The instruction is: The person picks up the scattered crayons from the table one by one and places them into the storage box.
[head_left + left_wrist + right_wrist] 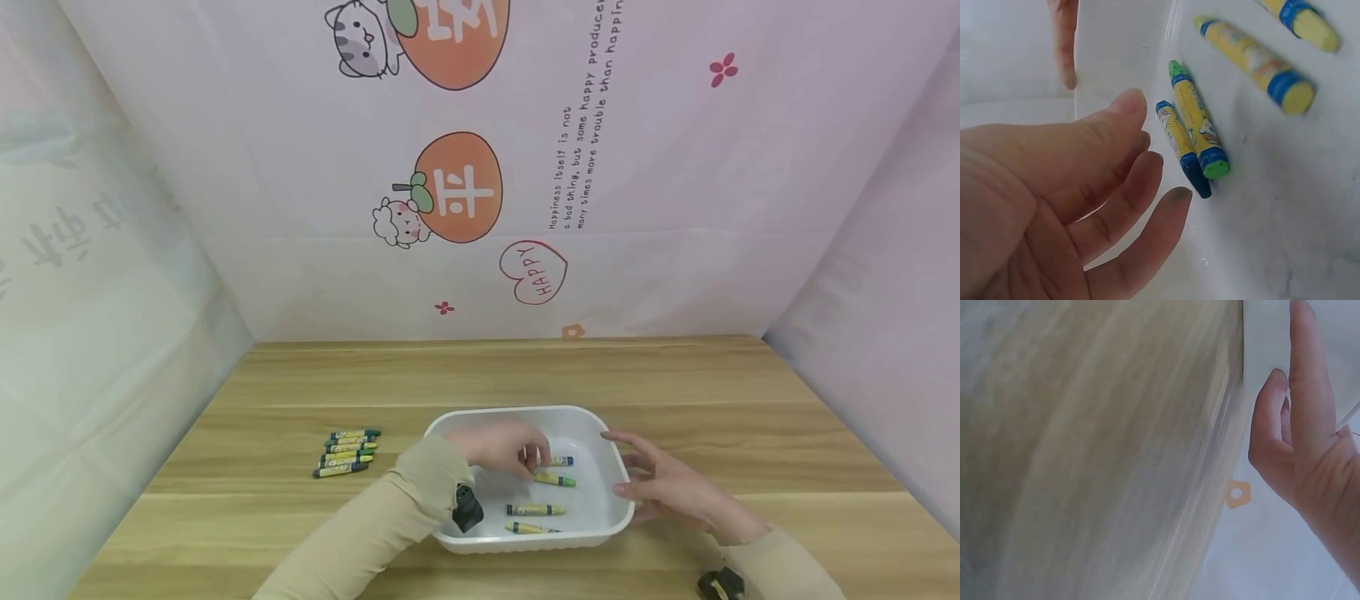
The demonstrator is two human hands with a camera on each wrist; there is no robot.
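Observation:
A white plastic tray [525, 546] holds several crayons in yellow wrappers. My left hand [506, 446] reaches into it with fingers loosely bent and nothing between them. Just beyond its fingertips in the left wrist view, a dark blue crayon [1175, 134] and a green crayon [1196, 119] lie side by side on the tray floor. Two yellowish crayons, one of them a yellow crayon [536, 510], are nearer the tray's front. At the right rim, my right hand [667, 487] touches the tray from outside with thumb and forefinger spread, its other fingers against the wall.
Left of the tray, several crayons [345, 448] lie in a stacked-looking row on the wooden table [225, 533]. A printed pale cloth [660, 250] hangs behind the table, with more cloth on both sides.

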